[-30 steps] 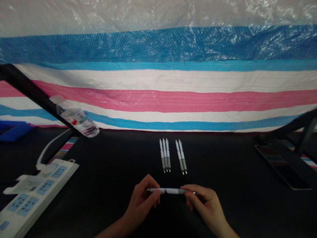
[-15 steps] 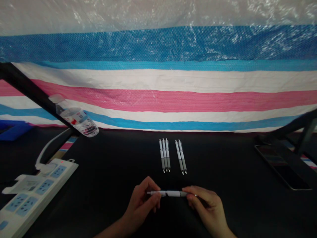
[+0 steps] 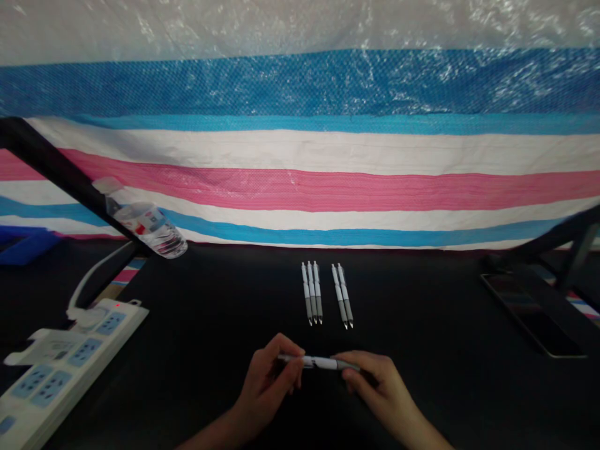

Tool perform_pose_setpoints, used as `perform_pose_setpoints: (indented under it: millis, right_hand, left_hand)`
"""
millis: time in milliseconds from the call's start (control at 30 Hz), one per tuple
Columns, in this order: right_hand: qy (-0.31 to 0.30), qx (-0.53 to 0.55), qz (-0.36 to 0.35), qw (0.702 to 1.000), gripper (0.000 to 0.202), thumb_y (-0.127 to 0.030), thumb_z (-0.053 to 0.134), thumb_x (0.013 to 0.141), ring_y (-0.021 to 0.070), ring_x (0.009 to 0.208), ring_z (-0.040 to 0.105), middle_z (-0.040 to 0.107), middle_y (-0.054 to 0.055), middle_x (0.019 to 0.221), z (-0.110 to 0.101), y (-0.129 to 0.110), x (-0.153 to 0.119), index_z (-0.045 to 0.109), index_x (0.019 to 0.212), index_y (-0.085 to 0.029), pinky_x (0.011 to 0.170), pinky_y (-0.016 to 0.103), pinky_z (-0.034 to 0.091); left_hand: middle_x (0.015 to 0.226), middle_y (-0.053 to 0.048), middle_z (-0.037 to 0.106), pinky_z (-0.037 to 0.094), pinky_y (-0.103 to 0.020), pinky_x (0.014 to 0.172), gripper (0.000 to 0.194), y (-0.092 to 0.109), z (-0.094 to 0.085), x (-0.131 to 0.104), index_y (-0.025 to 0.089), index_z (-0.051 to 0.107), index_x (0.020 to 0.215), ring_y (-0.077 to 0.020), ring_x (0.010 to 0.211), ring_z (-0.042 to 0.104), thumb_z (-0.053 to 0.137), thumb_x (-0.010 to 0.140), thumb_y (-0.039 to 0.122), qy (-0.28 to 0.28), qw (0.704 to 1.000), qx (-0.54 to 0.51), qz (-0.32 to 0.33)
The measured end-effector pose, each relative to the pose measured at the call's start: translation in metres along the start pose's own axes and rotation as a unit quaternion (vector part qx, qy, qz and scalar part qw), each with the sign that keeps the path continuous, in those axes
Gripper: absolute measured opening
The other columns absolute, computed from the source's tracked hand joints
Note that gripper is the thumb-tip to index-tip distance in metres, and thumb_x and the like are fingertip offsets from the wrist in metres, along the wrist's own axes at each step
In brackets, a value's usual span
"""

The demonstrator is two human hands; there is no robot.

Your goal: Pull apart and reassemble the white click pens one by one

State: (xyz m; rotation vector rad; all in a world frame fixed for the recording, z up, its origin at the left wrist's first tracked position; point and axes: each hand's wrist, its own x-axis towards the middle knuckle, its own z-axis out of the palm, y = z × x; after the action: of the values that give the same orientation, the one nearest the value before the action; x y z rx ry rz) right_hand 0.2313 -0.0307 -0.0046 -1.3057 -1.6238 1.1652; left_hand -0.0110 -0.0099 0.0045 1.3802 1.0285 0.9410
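A white pen with a grey grip [image 3: 324, 363] is held roughly level above the black table, near its front. My left hand [image 3: 274, 375] pinches its clicker end between thumb and fingers. At the grey grip, my right hand [image 3: 375, 378] has its thumb and fingers closed on the pen, partly hiding the tip end. Beyond my hands lie three similar pens [image 3: 312, 294] side by side, tips toward me. Just right of them, across a small gap, are two more pens [image 3: 343, 296], laid the same way.
On the left are a white power strip [image 3: 84, 353] with a plugged-in cable, a tilted clear bottle [image 3: 152, 229] and a blue object [image 3: 28, 245]. A dark phone [image 3: 532, 315] lies at the right. A striped sheet [image 3: 319, 190] hangs behind the black table [image 3: 210, 312].
My right hand has shifted slightly left along the pen, covering more of the grey grip. The pen has tilted a little, its right end lower. The lying pens have not moved.
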Motion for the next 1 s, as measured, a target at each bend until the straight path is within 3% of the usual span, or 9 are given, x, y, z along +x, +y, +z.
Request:
perform_pose_setpoints:
  millis: [167,300,467,533,633,767,900,1000]
  right_hand:
    - [0.027,-0.053,-0.08,0.995,0.031,-0.041,0.06,0.1,0.023,0.066,0.074,0.078,0.008,0.075,0.002,-0.002,-0.001,0.083,0.096,-0.021,0.058,0.027,0.055]
    - [0.063,-0.104,-0.171,0.978,0.023,-0.03,0.06,0.101,0.0208,0.059,0.071,0.077,0.006,0.072,0.0,-0.004,-0.003,0.081,0.103,-0.023,0.051,0.026,0.053]
    - [0.116,-0.139,-0.263,0.948,0.026,-0.02,0.062,0.1,0.0214,0.07,0.075,0.081,0.005,0.082,0.001,0.001,-0.007,0.075,0.121,-0.027,0.07,0.028,0.06]
    - [0.123,-0.133,-0.233,0.956,0.023,-0.024,0.064,0.099,0.0223,0.076,0.076,0.082,0.006,0.088,0.001,0.002,-0.007,0.075,0.119,-0.028,0.071,0.029,0.06]
    - [0.084,-0.073,-0.109,0.988,0.026,-0.041,0.062,0.1,0.0211,0.067,0.072,0.078,0.006,0.082,-0.001,-0.001,-0.005,0.077,0.11,-0.023,0.059,0.027,0.055]
    - [0.003,0.004,0.008,1.0,0.057,-0.053,0.042,0.106,0.0136,0.05,0.053,0.059,0.001,0.058,-0.005,-0.007,-0.002,0.068,0.069,-0.018,0.048,0.023,0.04]
    - [0.029,0.023,0.037,0.999,0.045,-0.06,0.056,0.098,0.0138,0.056,0.05,0.059,0.0,0.068,-0.005,-0.008,-0.001,0.068,0.086,-0.018,0.052,0.024,0.037]
    - [-0.007,0.061,0.069,0.996,0.057,-0.064,0.043,0.102,0.0125,0.051,0.046,0.055,-0.001,0.061,-0.004,-0.007,-0.001,0.066,0.077,-0.018,0.05,0.024,0.034]
  left_hand:
    - [0.057,0.002,0.061,0.039,-0.02,0.046,0.032,-0.004,0.002,-0.004,0.018,0.063,0.088,-0.0103,0.047,0.051,0.06,0.098,0.048,-0.01,1.0,0.002,0.004]
    - [0.057,0.002,0.06,0.036,-0.019,0.046,0.032,-0.008,0.003,-0.005,0.018,0.063,0.087,-0.0097,0.046,0.05,0.061,0.097,0.048,-0.009,1.0,-0.002,0.019]
    - [0.05,0.005,0.053,0.029,-0.019,0.043,0.041,-0.005,0.004,-0.001,0.018,0.059,0.083,-0.0073,0.041,0.04,0.057,0.097,0.056,-0.025,0.998,-0.047,-0.021]
    - [0.051,0.005,0.054,0.031,-0.019,0.043,0.042,-0.003,0.005,0.0,0.018,0.058,0.085,-0.0076,0.042,0.041,0.059,0.096,0.059,-0.018,0.998,-0.061,-0.028]
    - [0.055,0.004,0.057,0.035,-0.02,0.045,0.044,0.0,0.005,0.001,0.017,0.06,0.09,-0.0089,0.044,0.046,0.061,0.094,0.061,0.006,0.997,-0.07,-0.033]
    - [0.056,0.004,0.057,0.036,-0.02,0.045,0.046,0.001,0.004,0.001,0.017,0.06,0.089,-0.0094,0.045,0.048,0.063,0.091,0.063,0.027,0.995,-0.078,-0.052]
    - [0.057,0.003,0.058,0.036,-0.02,0.046,0.046,0.0,0.002,0.001,0.017,0.061,0.089,-0.0094,0.047,0.049,0.064,0.091,0.063,0.046,0.994,-0.086,-0.054]
    - [0.059,0.003,0.06,0.038,-0.02,0.047,0.044,0.0,0.001,0.001,0.017,0.062,0.09,-0.0096,0.048,0.05,0.065,0.091,0.061,0.049,0.993,-0.09,-0.056]
